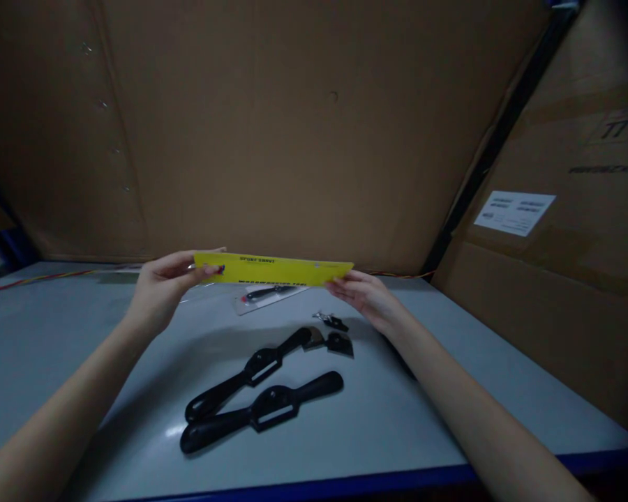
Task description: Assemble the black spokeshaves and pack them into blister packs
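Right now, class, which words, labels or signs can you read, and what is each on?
"SPOKE SHAVE": yellow card, upper line.
"WOODWORKING TOOL": same card, lower edge, squashed by the angle.
"TT", apparently: cardboard box on the right; the dark line beneath is too blurred.
White label on that box: too small to read.

Brown cardboard panel (272,125) stands behind a pale, blue-edged table (31,335) in dim light

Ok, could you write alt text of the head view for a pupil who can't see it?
A person's left hand and right hand hold a yellow printed card by its ends above a grey table. On it lie two black two-handled tools and small loose parts.
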{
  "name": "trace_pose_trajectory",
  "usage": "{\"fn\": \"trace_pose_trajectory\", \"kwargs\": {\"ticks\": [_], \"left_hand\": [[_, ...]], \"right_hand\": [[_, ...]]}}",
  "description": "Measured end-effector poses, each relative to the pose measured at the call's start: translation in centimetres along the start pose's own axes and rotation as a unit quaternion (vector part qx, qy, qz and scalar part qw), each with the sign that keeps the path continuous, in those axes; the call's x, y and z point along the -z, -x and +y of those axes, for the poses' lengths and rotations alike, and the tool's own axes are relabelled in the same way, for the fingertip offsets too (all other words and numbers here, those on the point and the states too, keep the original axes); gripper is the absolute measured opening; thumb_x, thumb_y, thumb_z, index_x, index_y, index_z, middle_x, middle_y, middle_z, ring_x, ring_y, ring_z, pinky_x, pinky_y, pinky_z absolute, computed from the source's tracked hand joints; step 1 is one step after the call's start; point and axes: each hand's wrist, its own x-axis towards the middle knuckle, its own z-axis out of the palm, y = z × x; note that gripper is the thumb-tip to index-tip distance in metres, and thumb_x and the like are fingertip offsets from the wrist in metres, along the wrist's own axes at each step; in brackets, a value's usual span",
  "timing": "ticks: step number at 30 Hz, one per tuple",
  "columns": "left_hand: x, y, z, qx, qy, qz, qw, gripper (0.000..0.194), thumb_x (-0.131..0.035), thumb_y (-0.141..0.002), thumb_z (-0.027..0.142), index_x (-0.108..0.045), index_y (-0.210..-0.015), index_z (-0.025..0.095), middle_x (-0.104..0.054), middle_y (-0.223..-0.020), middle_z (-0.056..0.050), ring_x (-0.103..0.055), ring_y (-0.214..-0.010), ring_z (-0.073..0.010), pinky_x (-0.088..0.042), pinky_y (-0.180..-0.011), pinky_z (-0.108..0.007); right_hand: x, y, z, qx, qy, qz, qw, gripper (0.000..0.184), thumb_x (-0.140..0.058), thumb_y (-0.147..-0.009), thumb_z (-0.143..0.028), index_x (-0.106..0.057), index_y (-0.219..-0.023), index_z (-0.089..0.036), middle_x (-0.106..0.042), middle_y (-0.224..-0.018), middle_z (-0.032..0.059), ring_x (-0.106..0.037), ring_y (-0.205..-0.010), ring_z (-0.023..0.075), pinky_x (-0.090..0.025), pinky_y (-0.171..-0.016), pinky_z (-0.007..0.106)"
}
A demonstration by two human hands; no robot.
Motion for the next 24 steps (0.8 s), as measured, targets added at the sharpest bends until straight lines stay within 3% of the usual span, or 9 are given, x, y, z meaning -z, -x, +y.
{"fn": "trace_pose_trajectory", "kwargs": {"ticks": [4, 6, 10, 14, 16, 19, 24], "left_hand": [[0.1, 0.0, -0.5, -0.181, -0.123, -0.097, 0.971, 0.008, -0.065, -0.074, 0.024, -0.072, -0.076, 0.021, -0.067, -0.102, -0.006, -0.06, -0.099, -0.021, -0.046, -0.091, -0.038], [-0.2, 0.0, -1.5, -0.219, -0.162, -0.14, 0.952, 0.009, -0.064, -0.075, 0.023, -0.072, -0.076, 0.021, -0.068, -0.097, -0.007, -0.061, -0.094, -0.0202, -0.049, -0.084, -0.037], [-1.2, 0.5, -3.7, -0.236, -0.247, -0.205, 0.917, 0.015, -0.057, -0.08, 0.021, -0.071, -0.082, 0.019, -0.067, -0.097, -0.008, -0.063, -0.089, -0.0178, -0.05, -0.078, -0.032], [-1.5, 1.1, -5.0, -0.23, -0.33, -0.275, 0.874, 0.024, -0.047, -0.085, 0.017, -0.069, -0.094, 0.018, -0.064, -0.107, -0.01, -0.061, -0.094, -0.0182, -0.048, -0.08, -0.031], [-1.5, 1.2, -5.3, -0.22, -0.357, -0.296, 0.858, 0.025, -0.045, -0.086, 0.019, -0.068, -0.096, 0.018, -0.062, -0.109, -0.01, -0.06, -0.095, -0.0184, -0.047, -0.081, -0.031], [-1.5, 1.2, -5.4, -0.212, -0.377, -0.311, 0.847, 0.027, -0.043, -0.087, 0.019, -0.066, -0.099, 0.019, -0.062, -0.11, -0.009, -0.059, -0.096, -0.0177, -0.046, -0.082, -0.03], [-1.7, 1.2, -5.4, -0.202, -0.393, -0.331, 0.833, 0.029, -0.04, -0.089, 0.02, -0.065, -0.104, 0.019, -0.063, -0.109, -0.009, -0.06, -0.094, -0.0168, -0.046, -0.081, -0.028]], "right_hand": [[1.2, -1.0, 0.6, 0.079, 0.052, 0.065, 0.993, 0.023, -0.062, -0.059, -0.004, -0.067, -0.079, -0.016, -0.069, -0.095, 0.0036, -0.062, -0.094, 0.0158, -0.047, -0.087, 0.028], [1.8, -1.3, 0.8, 0.044, 0.084, 0.111, 0.989, 0.028, -0.057, -0.062, -0.004, -0.065, -0.085, -0.019, -0.068, -0.096, 0.0012, -0.063, -0.088, 0.0134, -0.05, -0.079, 0.025], [2.6, -1.6, 1.2, -0.097, 0.1, 0.135, 0.981, 0.038, -0.046, -0.067, -0.001, -0.06, -0.097, -0.019, -0.066, -0.076, 0.0015, -0.061, -0.056, 0.0099, -0.053, -0.058, 0.025], [2.3, -1.8, 1.5, -0.183, 0.074, 0.086, 0.977, 0.05, -0.041, -0.064, 0.006, -0.052, -0.111, -0.009, -0.064, -0.076, 0.0107, -0.066, -0.062, 0.016, -0.055, -0.06, 0.028], [2.1, -1.8, 1.7, -0.197, 0.066, 0.085, 0.975, 0.061, -0.04, -0.064, 0.007, -0.039, -0.123, -0.007, -0.063, -0.085, 0.0145, -0.067, -0.066, 0.0173, -0.056, -0.061, 0.027], [1.8, -1.8, 1.7, -0.188, 0.064, 0.099, 0.975, 0.076, -0.043, -0.065, 0.008, -0.019, -0.134, -0.013, -0.057, -0.097, 0.0147, -0.067, -0.067, 0.0162, -0.056, -0.06, 0.025], [1.0, -1.1, 1.4, -0.136, 0.069, 0.111, 0.982, 0.087, -0.054, -0.064, 0.007, -0.014, -0.135, -0.023, -0.05, -0.105, 0.0107, -0.066, -0.074, 0.0144, -0.057, -0.068, 0.024]]}}
